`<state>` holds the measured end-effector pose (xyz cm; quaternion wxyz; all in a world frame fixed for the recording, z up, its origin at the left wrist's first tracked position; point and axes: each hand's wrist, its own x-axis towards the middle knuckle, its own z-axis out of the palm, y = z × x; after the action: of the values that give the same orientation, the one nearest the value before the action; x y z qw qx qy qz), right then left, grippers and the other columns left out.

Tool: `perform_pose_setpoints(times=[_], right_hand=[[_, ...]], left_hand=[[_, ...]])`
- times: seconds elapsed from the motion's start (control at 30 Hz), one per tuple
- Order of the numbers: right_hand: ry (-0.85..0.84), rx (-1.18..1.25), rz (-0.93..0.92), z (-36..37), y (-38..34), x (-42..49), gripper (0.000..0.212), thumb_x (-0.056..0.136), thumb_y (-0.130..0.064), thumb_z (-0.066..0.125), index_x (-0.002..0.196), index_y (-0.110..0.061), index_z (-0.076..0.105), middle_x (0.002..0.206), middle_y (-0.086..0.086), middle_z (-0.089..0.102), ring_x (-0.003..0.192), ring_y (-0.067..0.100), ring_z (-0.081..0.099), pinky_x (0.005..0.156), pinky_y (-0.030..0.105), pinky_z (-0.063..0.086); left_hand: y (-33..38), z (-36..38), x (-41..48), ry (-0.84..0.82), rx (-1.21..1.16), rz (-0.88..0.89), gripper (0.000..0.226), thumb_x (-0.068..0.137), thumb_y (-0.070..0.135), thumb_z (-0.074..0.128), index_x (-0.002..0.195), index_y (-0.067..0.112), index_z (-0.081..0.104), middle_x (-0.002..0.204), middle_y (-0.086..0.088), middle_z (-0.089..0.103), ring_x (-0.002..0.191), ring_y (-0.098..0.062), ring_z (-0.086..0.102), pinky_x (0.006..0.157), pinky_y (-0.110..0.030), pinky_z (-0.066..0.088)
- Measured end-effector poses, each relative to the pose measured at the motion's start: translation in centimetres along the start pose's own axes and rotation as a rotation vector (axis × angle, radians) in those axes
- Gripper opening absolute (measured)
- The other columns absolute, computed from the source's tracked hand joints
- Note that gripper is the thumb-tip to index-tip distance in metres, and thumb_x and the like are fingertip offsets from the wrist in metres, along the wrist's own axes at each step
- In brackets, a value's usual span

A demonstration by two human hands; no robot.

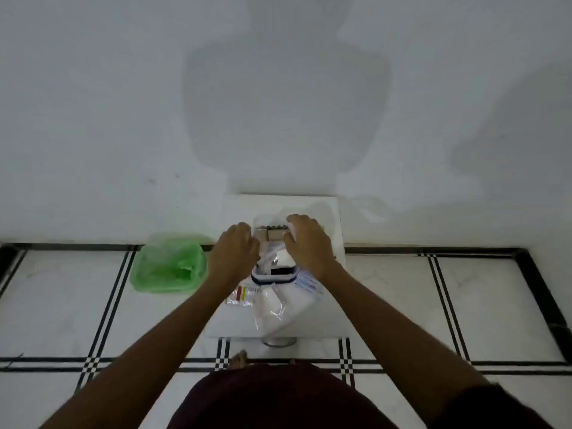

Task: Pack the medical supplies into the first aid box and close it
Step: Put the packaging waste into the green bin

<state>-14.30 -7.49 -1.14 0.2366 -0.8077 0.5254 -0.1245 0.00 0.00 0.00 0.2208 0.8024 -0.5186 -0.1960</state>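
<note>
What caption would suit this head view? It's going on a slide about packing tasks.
Both hands, left and right, reach into an open first aid box on a small white table.

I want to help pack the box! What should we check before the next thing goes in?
1. First aid box open: ok, contents show.
2. Box on the small white table, away from edges: ok.
3. Both hands free: cannot tell; left hand and right hand cover the box top, fingers hidden.
4. Supplies left outside: not ok; clear packets lie in front of the box.
5. Room left inside: cannot tell.
6. Green-lined bin out of the way: ok, on the floor beside the table.
</note>
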Motion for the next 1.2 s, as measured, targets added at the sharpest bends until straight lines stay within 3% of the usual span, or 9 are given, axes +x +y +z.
perform_pose_setpoints(times=[0.07,0.2,0.33,0.47,0.6,0.7,0.8,0.97,1.2], right_hand=[[-0.135,-0.144,-0.045,1.1,0.1,1.0,0.03,0.09,-0.017,0.048,0.118,-0.009,0.054,0.114,0.011,0.061,0.108,0.03,0.055,0.084,0.043,0.05],[-0.293,-0.39,-0.062,3.7,0.8,2.8,0.033,0.087,-0.011,0.051,0.119,-0.009,0.051,0.123,0.012,0.057,0.118,0.031,0.046,0.092,0.048,0.041],[-0.362,-0.536,-0.048,5.8,1.8,4.6,0.031,0.083,-0.013,0.056,0.114,-0.011,0.053,0.116,0.008,0.059,0.118,0.029,0.041,0.092,0.048,0.038],[-0.425,-0.586,-0.032,7.2,3.1,5.3,0.037,0.08,-0.009,0.057,0.116,-0.012,0.052,0.115,0.007,0.058,0.118,0.029,0.041,0.091,0.05,0.036],[-0.423,-0.567,0.001,8.2,3.7,5.3,0.038,0.079,-0.006,0.057,0.116,-0.012,0.051,0.112,0.007,0.06,0.115,0.029,0.045,0.094,0.051,0.034],[-0.374,-0.481,0.059,8.1,3.5,5.2,0.039,0.079,-0.004,0.055,0.117,-0.012,0.052,0.108,0.008,0.062,0.111,0.03,0.051,0.097,0.052,0.034],[-0.307,-0.332,0.187,7.2,3.4,4.7,0.023,0.076,-0.002,0.054,0.095,-0.015,0.056,0.079,0.002,0.057,0.092,0.029,0.058,0.093,0.046,0.036],[-0.227,0.014,0.412,4.9,3.7,3.4,0.034,0.067,-0.003,0.054,0.053,-0.019,0.028,0.053,-0.002,0.03,0.053,0.021,0.035,0.063,0.03,0.028],[-0.266,0.476,0.403,4.6,-0.1,2.8,0.046,0.067,-0.005,0.069,0.048,-0.019,0.03,0.052,0.0,0.033,0.052,0.016,0.032,0.052,0.027,0.023]], left_hand=[[-1.6,2.6,-0.8,-0.098,-0.041,-0.23,0.027,0.085,0.028,0.048,0.083,0.004,0.059,0.072,-0.009,0.061,0.072,-0.031,0.062,0.062,-0.035,0.05],[-6.7,7.9,-4.8,-0.418,-0.012,-0.605,0.037,0.069,0.038,0.054,0.086,0.006,0.062,0.083,-0.009,0.068,0.076,-0.027,0.065,0.07,-0.033,0.053],[-9.1,10.8,-6.6,-0.487,-0.139,-0.732,0.026,0.071,0.029,0.064,0.073,0.005,0.053,0.072,-0.007,0.059,0.072,-0.027,0.059,0.058,-0.027,0.043],[-9.7,13.0,-5.7,-0.495,-0.248,-0.79,0.036,0.073,0.03,0.071,0.086,-0.001,0.059,0.073,-0.007,0.058,0.075,-0.026,0.058,0.051,-0.023,0.038],[-10.0,15.4,-5.2,-0.47,-0.302,-0.831,0.052,0.072,0.034,0.076,0.101,-0.006,0.064,0.099,-0.018,0.069,0.093,-0.031,0.065,0.07,-0.028,0.045],[-9.5,15.9,-5.3,-0.496,-0.288,-0.825,0.032,0.075,0.022,0.073,0.093,-0.004,0.066,0.096,-0.017,0.07,0.089,-0.03,0.066,0.07,-0.03,0.048],[-9.0,15.6,-5.7,-0.512,-0.304,-0.808,0.019,0.073,0.014,0.069,0.08,-0.003,0.066,0.085,-0.018,0.072,0.075,-0.03,0.069,0.072,-0.033,0.057],[-7.5,11.1,-7.2,-0.636,-0.345,-0.74,0.019,0.076,0.014,0.071,0.062,0.006,0.062,0.046,0.003,0.062,0.035,-0.005,0.056,0.039,-0.014,0.041],[-10.2,1.2,-7.6,-0.385,-0.645,-0.775,0.007,0.08,0.008,0.068,0.082,0.002,0.065,0.073,-0.011,0.068,0.054,-0.014,0.06,0.046,-0.018,0.043]])
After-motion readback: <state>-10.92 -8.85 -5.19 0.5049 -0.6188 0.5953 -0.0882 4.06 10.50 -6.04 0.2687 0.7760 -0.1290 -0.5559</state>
